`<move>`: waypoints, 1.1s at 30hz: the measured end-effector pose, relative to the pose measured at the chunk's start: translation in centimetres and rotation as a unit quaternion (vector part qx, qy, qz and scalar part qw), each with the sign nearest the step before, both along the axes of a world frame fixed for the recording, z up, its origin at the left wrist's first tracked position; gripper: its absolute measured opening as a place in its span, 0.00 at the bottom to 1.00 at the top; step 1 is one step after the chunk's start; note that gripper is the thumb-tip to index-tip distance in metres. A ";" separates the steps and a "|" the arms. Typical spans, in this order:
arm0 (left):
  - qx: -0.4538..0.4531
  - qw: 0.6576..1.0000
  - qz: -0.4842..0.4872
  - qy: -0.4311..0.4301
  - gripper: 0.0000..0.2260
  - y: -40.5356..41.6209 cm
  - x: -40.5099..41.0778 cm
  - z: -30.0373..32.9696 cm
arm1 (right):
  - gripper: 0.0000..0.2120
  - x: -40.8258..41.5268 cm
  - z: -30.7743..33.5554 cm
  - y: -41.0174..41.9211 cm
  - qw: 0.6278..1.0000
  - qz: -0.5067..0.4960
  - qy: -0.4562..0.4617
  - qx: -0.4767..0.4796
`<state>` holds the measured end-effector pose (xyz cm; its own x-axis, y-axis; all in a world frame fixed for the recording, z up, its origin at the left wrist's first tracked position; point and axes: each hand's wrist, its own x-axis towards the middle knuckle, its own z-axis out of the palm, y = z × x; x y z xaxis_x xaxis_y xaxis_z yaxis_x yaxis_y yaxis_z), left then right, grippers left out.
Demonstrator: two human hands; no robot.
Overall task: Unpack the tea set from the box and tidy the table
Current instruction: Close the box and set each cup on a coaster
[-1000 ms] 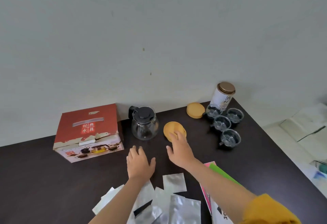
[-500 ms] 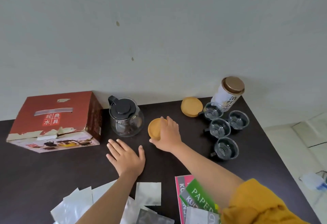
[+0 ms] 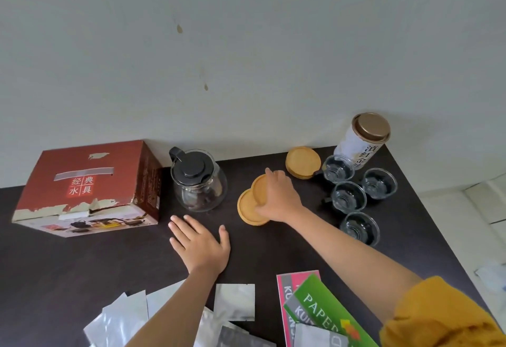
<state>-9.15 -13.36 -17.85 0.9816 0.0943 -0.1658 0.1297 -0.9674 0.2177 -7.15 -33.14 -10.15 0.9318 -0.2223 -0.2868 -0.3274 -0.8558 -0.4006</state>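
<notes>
On a dark table (image 3: 273,253) against a pale wall, a person's right hand (image 3: 279,198) grips one wooden coaster (image 3: 260,188), tilted above a second (image 3: 247,209); a small stack (image 3: 302,161) lies apart. The left hand (image 3: 201,245) rests flat, fingers spread. One glass teapot (image 3: 198,181), four glass cups (image 3: 349,196), one tea tin (image 3: 362,140) and the red box (image 3: 85,188) stand nearby.

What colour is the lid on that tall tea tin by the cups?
The tea tin's lid is a metallic bronze-gold, seen in the head view.
</notes>
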 end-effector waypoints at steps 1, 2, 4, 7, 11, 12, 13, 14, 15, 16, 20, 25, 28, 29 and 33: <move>0.001 1.000 0.000 0.000 0.42 0.0 0.0 0.0 | 0.50 -0.2 0.4 -0.8 1.000 0.010 0.009 -0.011; 0.001 1.000 0.000 0.001 0.42 0.0 0.0 0.0 | 0.49 -0.5 0.7 -1.6 0.999 0.023 0.021 -0.024; 0.001 1.000 -0.002 0.001 0.42 0.0 0.0 0.0 | 0.48 -1.1 1.2 -2.8 0.996 0.051 0.046 -0.051; 0.003 1.000 -0.004 0.000 0.42 0.0 0.0 0.0 | 0.44 -2.0 1.2 -4.0 0.992 0.069 0.072 -0.078; 0.002 1.000 -0.004 -0.008 0.42 0.0 0.0 0.1 | 0.44 -2.4 0.5 -4.5 0.986 0.085 0.097 -0.103; 0.003 1.000 -0.004 -0.007 0.42 0.0 0.0 0.1 | 0.44 -2.5 0.3 -4.6 0.985 0.087 0.104 -0.106; 0.002 1.000 -0.004 -0.008 0.42 0.0 0.0 0.1 | 0.44 -2.5 0.1 -4.6 0.984 0.087 0.109 -0.107; 0.002 1.000 -0.005 -0.009 0.42 0.0 0.0 0.1 | 0.45 -2.5 -0.1 -4.7 0.984 0.087 0.114 -0.106; 0.001 1.000 -0.005 -0.010 0.42 0.0 0.0 0.0 | 0.45 -2.4 -0.2 -4.8 0.984 0.090 0.116 -0.104; 0.001 1.000 -0.005 -0.010 0.42 0.0 0.0 0.0 | 0.46 -2.2 -0.2 -4.9 0.983 0.097 0.113 -0.107; 0.003 1.000 -0.007 -0.015 0.42 0.1 0.0 -0.2 | 0.39 -0.5 1.1 -5.5 0.984 0.113 0.056 -0.127; 0.014 1.000 -0.008 -0.011 0.42 0.1 0.1 -0.2 | 0.31 3.0 2.6 -7.6 0.981 0.028 0.012 -0.192; 0.014 1.000 -0.009 -0.015 0.41 0.1 0.1 -0.3 | 0.40 4.7 2.8 -9.2 0.976 -0.029 0.070 -0.203; 0.015 1.000 -0.010 -0.016 0.41 0.2 0.1 -0.3 | 0.42 5.1 2.8 -9.7 0.975 -0.038 0.097 -0.197; 0.019 1.000 -0.010 -0.016 0.41 0.2 0.1 -0.2 | 0.43 6.1 2.5 -11.1 0.973 -0.059 0.148 -0.168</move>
<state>-9.09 -13.13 -18.10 0.9881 0.0809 -0.1312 0.1045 -0.9774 0.1839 -1.05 -44.25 -7.69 0.7813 -0.4511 -0.4313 -0.4903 -0.8712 0.0230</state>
